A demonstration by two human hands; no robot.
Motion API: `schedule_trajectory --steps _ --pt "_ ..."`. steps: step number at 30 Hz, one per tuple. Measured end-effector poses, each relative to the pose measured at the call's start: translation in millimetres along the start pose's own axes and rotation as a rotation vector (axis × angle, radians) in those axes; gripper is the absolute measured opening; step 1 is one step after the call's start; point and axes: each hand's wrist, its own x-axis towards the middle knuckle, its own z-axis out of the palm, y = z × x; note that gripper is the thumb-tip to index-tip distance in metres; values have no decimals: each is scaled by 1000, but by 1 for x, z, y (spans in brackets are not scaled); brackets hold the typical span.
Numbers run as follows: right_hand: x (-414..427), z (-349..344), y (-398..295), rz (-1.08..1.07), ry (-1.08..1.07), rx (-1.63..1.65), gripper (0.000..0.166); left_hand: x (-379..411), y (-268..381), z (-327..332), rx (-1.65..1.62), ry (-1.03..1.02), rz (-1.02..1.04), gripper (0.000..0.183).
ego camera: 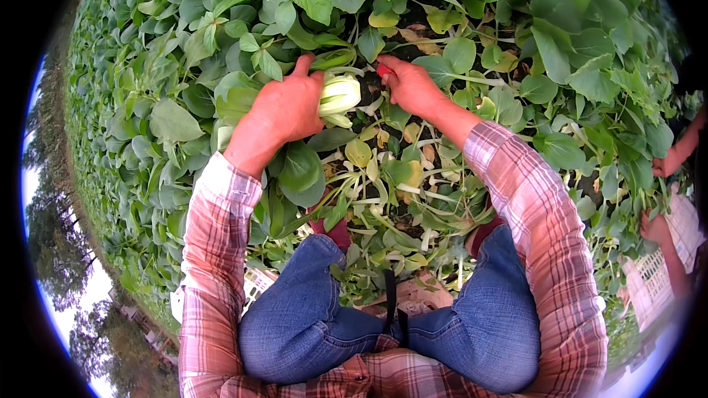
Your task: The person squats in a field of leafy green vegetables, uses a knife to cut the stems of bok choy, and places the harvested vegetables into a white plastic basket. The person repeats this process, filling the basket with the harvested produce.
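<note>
My left hand (279, 108) grips a head of bok choy (339, 94), its pale cut-looking base facing right and its leaves spread to the left under my wrist. A little to the right, at the same height, my right hand (409, 85) is closed around a small red-handled tool (384, 70); its working end is hidden or too small to make out. Between the hands lie dark soil and low stalks. Standing bok choy leaves (370, 44) rise just beyond both hands.
Loose trimmed leaves and stalks (409, 193) litter the ground before my knees. A white plastic crate (257, 284) stands beside my left leg. At the far right, another person's hands (668, 163) work near a second crate (652, 276). Dense leafy crop (138, 121) fills the left.
</note>
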Motion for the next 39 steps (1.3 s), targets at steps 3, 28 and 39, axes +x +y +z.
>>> schedule_trajectory --steps 3,28,39 --pt "1 1 -1 -43 2 -66 40 1 -1 3 27 -28 -24 52" --pt "-33 -34 -26 150 -70 1010 43 -60 25 10 -9 298 239 67" --pt "-70 -88 -23 120 33 942 36 -84 39 -25 -599 15 330 72"
